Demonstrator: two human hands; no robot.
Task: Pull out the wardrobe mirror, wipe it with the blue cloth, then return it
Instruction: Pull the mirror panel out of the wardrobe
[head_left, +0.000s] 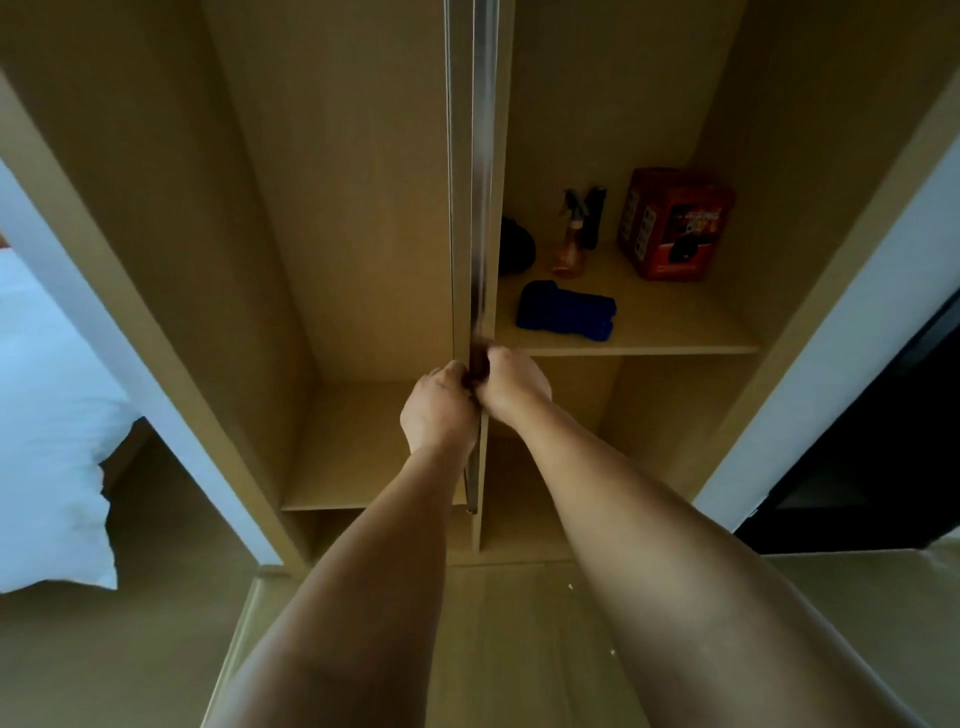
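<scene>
Head view looks into an open wardrobe (156, 249) of pale wood, with the mirror (480, 208) seen edge-on at the central partition. It shows only as a thin upright strip with a bright metallic edge, running from the top of the frame down to a lower corner near the bottom shelf; its reflecting face is not visible, so its cleanliness cannot be assessed.

Left hand (439, 410) and right hand (511, 387) meet at the strip's near edge, one on either side, fingers curled in and gripping it. Judged purpose: a two-handed hold on a tall, narrow panel keeps it from twisting on its slide while it is drawn toward the person. Whether the mirror sits fully home or partly extended cannot be told from this angle.

Blue cloth (566, 310) lies bunched on the right-hand shelf (675, 332), near the shelf's front edge and just right of the mirror, apart from both hands. Its position is judged convenient for the wiping step, which appears not yet begun.

Farther back on the same shelf stand a red box (672, 223), a spray bottle (570, 239) and a dark rounded object (517, 244) partly hidden by the mirror's edge. A white pillow (52, 467) lies at far left, outside the wardrobe
</scene>
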